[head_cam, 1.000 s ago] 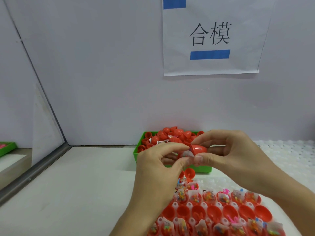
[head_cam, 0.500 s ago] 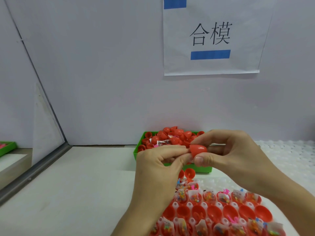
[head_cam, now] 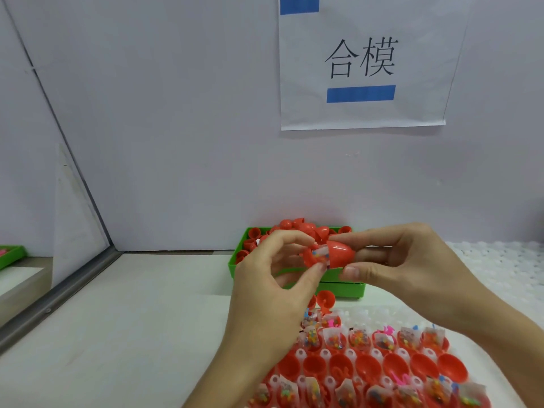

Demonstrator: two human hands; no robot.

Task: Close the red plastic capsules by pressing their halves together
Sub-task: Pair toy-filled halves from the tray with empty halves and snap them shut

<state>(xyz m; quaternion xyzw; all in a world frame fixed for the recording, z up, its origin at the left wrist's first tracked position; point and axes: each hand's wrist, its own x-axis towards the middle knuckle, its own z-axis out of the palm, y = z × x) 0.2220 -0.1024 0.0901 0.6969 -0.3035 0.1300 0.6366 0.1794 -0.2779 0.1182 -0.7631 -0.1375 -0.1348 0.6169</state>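
I hold one red capsule in mid-air between both hands, over the green bin's front edge. My left hand (head_cam: pixel 270 290) pinches the filled half (head_cam: pixel 311 257), from which a small clear packet of coloured bits pokes out. My right hand (head_cam: pixel 412 275) grips the domed empty half (head_cam: pixel 341 254) between thumb and fingers. The two halves meet at an angle with a gap still showing between them.
A green bin (head_cam: pixel 341 288) heaped with loose red halves stands behind my hands against the wall. Near the front right, a white tray (head_cam: pixel 362 315) holds rows of open red halves, several with packets in them. White bumpy sheet (head_cam: pixel 500 266) lies to the right; a metal rail (head_cam: pixel 59 295) runs at left.
The halves looked pressed together half a second ago; now they are parted at an angle, with the packet showing between them. Both hands have stayed in place.
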